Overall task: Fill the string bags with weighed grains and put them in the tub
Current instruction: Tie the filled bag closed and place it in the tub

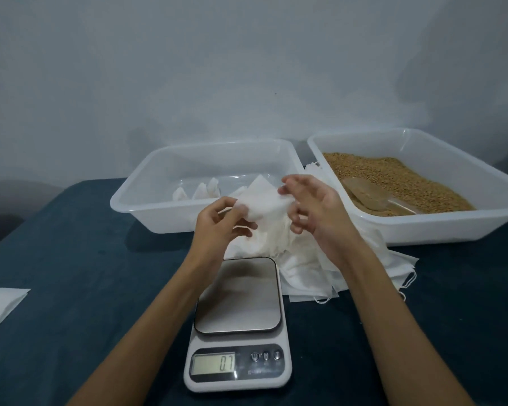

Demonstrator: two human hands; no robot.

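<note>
I hold a white empty string bag (263,200) in the air above the far end of the kitchen scale (237,323). My left hand (222,222) pinches its lower left corner, and my right hand (311,206) pinches its upper right edge between thumb and forefinger. The scale's steel plate is bare and the display reads 0.1. Behind the hands stands a clear tub (147,200) with several filled white bags (201,190) inside. To the right, a second clear tub (423,230) holds brown grains (399,180) with a clear scoop (370,197) lying in them.
A heap of empty white string bags (311,276) lies between the scale and the grain tub, strings trailing to the right. A flat white sheet (0,303) lies at the left edge of the dark blue table (85,288). A pale wall rises behind.
</note>
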